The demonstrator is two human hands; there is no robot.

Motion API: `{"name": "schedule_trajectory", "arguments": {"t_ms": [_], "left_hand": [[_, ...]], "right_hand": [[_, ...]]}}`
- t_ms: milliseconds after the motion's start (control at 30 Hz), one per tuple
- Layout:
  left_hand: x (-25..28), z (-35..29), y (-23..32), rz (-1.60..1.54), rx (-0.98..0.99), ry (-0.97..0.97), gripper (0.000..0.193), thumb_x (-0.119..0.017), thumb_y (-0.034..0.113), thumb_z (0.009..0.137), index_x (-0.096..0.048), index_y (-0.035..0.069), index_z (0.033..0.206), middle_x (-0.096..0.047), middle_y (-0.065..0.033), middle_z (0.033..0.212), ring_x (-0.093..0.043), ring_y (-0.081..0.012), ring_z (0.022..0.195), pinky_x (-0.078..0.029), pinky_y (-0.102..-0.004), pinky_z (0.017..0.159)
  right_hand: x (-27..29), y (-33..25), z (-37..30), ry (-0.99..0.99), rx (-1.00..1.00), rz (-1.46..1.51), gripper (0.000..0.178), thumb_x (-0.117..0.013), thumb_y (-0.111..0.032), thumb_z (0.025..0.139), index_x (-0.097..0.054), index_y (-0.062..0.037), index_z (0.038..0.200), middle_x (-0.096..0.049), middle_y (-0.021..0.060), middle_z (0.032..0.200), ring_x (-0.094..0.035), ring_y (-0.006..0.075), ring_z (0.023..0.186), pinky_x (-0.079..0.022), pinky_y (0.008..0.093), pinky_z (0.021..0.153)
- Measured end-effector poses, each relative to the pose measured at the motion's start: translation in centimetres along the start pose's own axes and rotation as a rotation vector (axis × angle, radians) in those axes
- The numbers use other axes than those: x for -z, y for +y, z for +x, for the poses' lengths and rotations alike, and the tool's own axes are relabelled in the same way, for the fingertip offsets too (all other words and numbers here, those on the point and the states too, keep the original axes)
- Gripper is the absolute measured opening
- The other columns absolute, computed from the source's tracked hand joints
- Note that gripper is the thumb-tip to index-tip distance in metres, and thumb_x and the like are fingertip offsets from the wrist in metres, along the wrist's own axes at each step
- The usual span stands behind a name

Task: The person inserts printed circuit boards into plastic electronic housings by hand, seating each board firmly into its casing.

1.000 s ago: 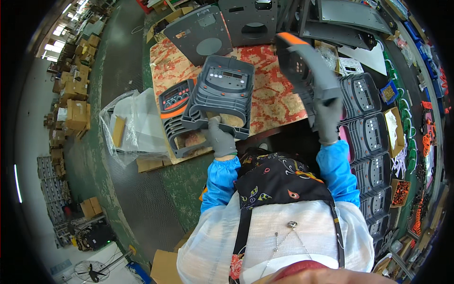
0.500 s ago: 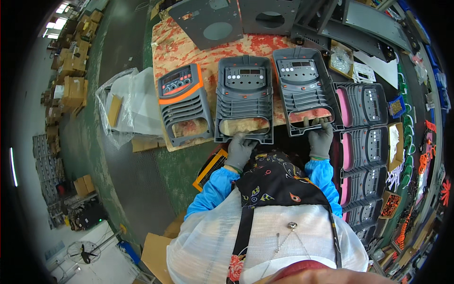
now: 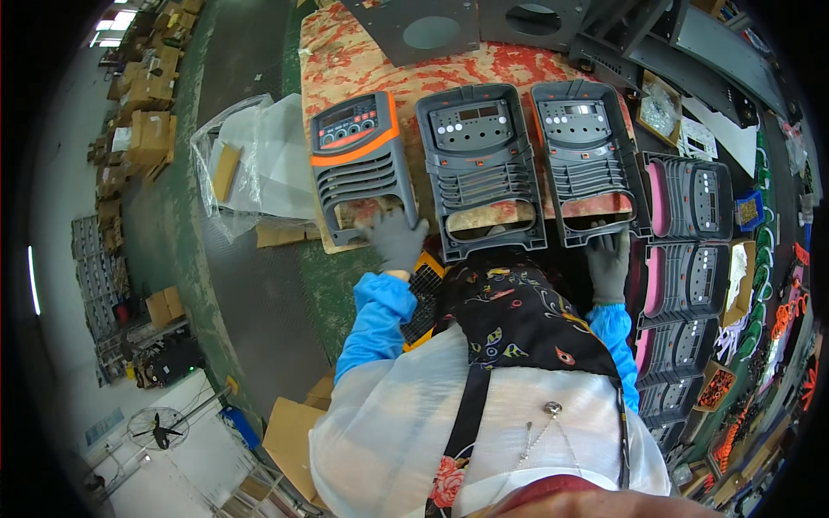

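Note:
Three grey plastic front housings lie in a row on the table. The left one, an orange-trimmed housing (image 3: pixel 356 142), has a control panel fitted. My left hand (image 3: pixel 400 242), gray-gloved, is at its lower right edge, thumb apart and fingers blurred over the lower opening. The middle housing (image 3: pixel 480 177) shows its bare inner side, and neither hand is on it. At the right housing (image 3: pixel 591 168), also inner side up, my right hand (image 3: pixel 610 263) touches the lower edge. Its fingers are stretched and apart, with the tips over the front bar.
Several similar housings with pink pieces (image 3: pixel 656 203) are stacked at my right. Large dark metal panels (image 3: pixel 423 30) stand at the table's (image 3: pixel 324 65) far side. Clear plastic wrap (image 3: pixel 233 177) lies to the left. A yellow-framed grille (image 3: pixel 423 298) sits below the table edge by my left arm.
My left hand has left the lower edge of the middle housing and moved left to the orange-trimmed one. My right hand remains at the right housing. The whole view has shifted slightly.

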State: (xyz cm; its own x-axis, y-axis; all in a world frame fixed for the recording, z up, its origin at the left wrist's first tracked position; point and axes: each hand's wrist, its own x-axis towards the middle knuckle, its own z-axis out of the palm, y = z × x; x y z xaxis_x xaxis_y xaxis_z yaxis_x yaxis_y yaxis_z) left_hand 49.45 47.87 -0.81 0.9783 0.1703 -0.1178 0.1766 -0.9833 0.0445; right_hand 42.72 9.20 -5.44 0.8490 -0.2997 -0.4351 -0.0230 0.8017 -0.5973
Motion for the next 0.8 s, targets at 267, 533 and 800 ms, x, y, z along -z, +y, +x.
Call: {"name": "schedule_trajectory", "arguments": {"t_ms": [267,533,800], "left_hand": [[3.1,0.2,-3.1,-0.464,0.048,0.220,0.028,-0.066,0.029,0.080,-0.059,0.002,0.082,-0.059,-0.0145,0.075,-0.057,-0.0330,0.081,-0.043,-0.0486,0.075],[5.0,-1.9,-11.1,-2.420,0.215,0.199,0.020,-0.056,0.025,0.089,-0.060,0.006,0.087,-0.048,0.0043,0.061,-0.045,-0.0091,0.054,-0.043,-0.0345,0.068],[-5.1,-3.0,-10.9,-3.129,0.730,0.162,0.024,-0.052,0.027,0.089,-0.058,0.005,0.084,-0.038,0.0046,0.054,-0.039,-0.0121,0.050,-0.045,-0.0359,0.068]], "right_hand": [[0.2,-0.5,-6.9,0.310,-0.241,-0.321,0.051,-0.050,-0.023,0.096,-0.033,-0.0020,0.139,-0.046,0.0205,0.131,-0.050,0.0311,0.117,-0.045,0.0425,0.095],[-2.1,-1.1,-6.5,0.208,-0.330,-0.442,0.038,-0.050,-0.018,0.096,-0.044,-0.0012,0.129,-0.058,0.0129,0.108,-0.060,0.0205,0.090,-0.051,0.0347,0.080],[-0.2,-0.8,-5.9,0.118,-0.381,-0.385,0.031,-0.047,-0.012,0.097,-0.047,-0.0019,0.125,-0.060,0.0113,0.101,-0.059,0.0155,0.079,-0.051,0.0271,0.069]]}}
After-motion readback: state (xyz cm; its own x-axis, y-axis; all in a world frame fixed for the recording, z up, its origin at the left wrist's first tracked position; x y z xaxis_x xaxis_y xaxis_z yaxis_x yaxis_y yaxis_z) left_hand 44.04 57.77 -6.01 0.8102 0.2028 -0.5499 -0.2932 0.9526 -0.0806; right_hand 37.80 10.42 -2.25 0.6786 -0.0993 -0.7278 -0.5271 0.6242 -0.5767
